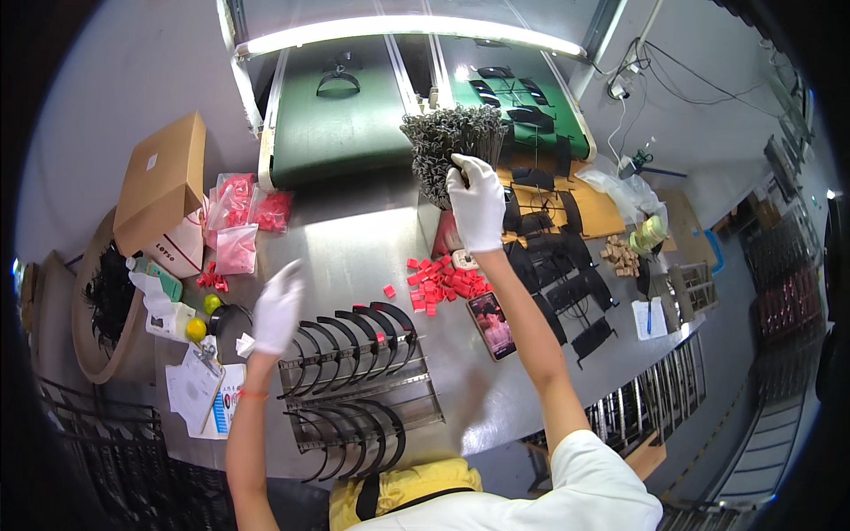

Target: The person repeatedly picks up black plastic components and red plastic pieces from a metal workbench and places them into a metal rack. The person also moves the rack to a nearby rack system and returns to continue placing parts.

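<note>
One wire-hook bundle (447, 137) stands just beyond the right hand (479, 208), grip unclear; one two-row rack (423, 380) lies just right of the blurred, loosely extended left hand (278, 311).

Green conveyor belts (341, 128) (two, side by side) and a metal workbench (345, 239) mark a factory workshop.
</note>
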Motion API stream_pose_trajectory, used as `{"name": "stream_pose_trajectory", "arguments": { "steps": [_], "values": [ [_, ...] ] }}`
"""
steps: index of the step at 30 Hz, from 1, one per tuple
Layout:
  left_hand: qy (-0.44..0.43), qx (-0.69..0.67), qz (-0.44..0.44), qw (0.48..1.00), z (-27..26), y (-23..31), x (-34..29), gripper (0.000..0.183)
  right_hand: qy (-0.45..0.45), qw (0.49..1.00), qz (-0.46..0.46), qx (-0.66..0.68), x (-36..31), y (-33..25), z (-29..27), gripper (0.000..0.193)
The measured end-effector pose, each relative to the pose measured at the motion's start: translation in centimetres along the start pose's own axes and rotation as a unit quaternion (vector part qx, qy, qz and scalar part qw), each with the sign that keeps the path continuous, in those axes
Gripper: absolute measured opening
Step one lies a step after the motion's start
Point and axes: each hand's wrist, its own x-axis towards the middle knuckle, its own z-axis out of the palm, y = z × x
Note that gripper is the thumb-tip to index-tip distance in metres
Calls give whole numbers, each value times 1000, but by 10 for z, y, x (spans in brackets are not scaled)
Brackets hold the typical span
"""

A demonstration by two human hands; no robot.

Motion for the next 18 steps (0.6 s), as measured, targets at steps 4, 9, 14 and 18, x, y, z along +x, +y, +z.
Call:
{"name": "stream_pose_trajectory", "arguments": {
  "steps": [4,9,14,18],
  "values": [
    [-159,15,33,987,103,102,71,37,-12,999,17,44,8,7,6,24],
    [-128,-133,-149,971,190,125,139,40,25,998,-51,-3,-28,38,-42,21],
    [-152,-39,-48,986,196,110,161,34,-2,999,44,-10,-56,66,-105,21],
    [-161,81,-45,982,183,116,160,32,-13,998,61,20,-73,54,-118,19]
  ]
}}
